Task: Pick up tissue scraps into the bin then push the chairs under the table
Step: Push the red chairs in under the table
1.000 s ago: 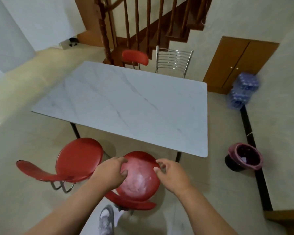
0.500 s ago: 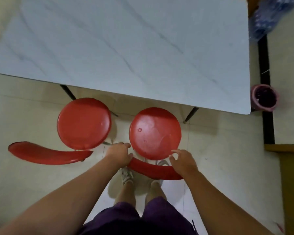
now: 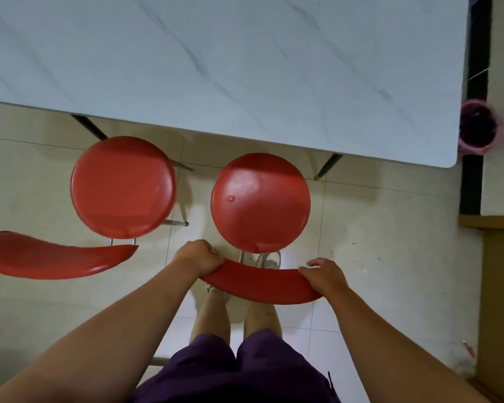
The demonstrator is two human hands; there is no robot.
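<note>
Left hand and right hand: clenched on red chair backrest. Counter: grey marble. Floor: beige tile. Bin: beside counter corner.

view: head, single wide-angle | position: above, on the person's head | facing: steeply down and forward | near field: own legs and shorts at bottom edge | far field: worktop fills top | edges curve | shared views: only one view
</note>
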